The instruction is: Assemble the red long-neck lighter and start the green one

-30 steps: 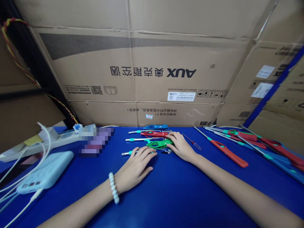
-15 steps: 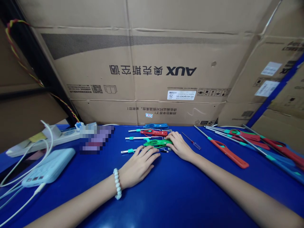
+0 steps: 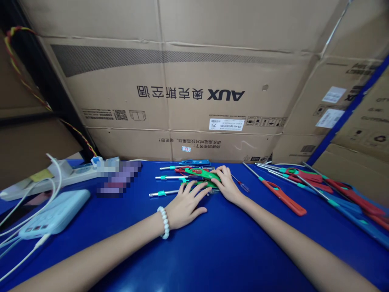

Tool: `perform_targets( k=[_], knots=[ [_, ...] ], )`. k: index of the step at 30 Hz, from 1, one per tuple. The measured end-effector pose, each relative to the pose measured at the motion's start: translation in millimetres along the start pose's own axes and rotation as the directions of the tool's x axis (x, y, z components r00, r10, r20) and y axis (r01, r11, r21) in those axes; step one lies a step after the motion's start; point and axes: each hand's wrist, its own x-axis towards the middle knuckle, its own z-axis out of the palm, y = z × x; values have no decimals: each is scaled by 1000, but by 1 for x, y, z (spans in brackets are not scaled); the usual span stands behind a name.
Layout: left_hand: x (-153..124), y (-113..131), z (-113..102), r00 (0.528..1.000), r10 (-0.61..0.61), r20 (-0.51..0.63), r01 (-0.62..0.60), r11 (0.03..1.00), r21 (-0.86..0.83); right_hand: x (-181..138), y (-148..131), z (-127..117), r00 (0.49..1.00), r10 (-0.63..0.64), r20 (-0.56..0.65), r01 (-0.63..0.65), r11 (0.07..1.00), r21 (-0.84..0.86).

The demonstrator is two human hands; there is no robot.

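Note:
My right hand (image 3: 226,185) has its fingers bent over the end of a green handle shell (image 3: 201,173), which slants up over a red lighter handle (image 3: 185,170). My left hand (image 3: 187,206), with a beaded bracelet, lies with fingers spread on a lower green handle part (image 3: 186,185). From that part a metal tube (image 3: 164,193) with a turquoise collar points left. A second metal tube (image 3: 168,177) lies behind it. Farthest back is a blue long-necked lighter (image 3: 194,162). The fingers hide much of the green parts.
Right of my right hand lies a small screwdriver (image 3: 243,186). An orange long lighter (image 3: 281,196) and several red and blue ones (image 3: 349,190) lie farther right. At left are a light-blue power bank (image 3: 57,215) with cables and a power strip (image 3: 39,184). Cardboard (image 3: 188,73) stands behind.
The green shell under my right hand has come up off the lower part and shifted back over the red handle. My left hand's fingers have spread. The view has turned slightly right.

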Motion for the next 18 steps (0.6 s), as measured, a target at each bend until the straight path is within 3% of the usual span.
perform_targets(
  k=[7, 18],
  knots=[
    [13, 5, 12, 988, -135, 73, 139, 989, -42, -2, 2, -4, 1000, 2, -1, -2, 1000, 21],
    [-10, 23, 3, 983, -115, 142, 131, 986, -107, -3, -5, -13, 995, -54, 88, 50, 998, 50]
  ],
)
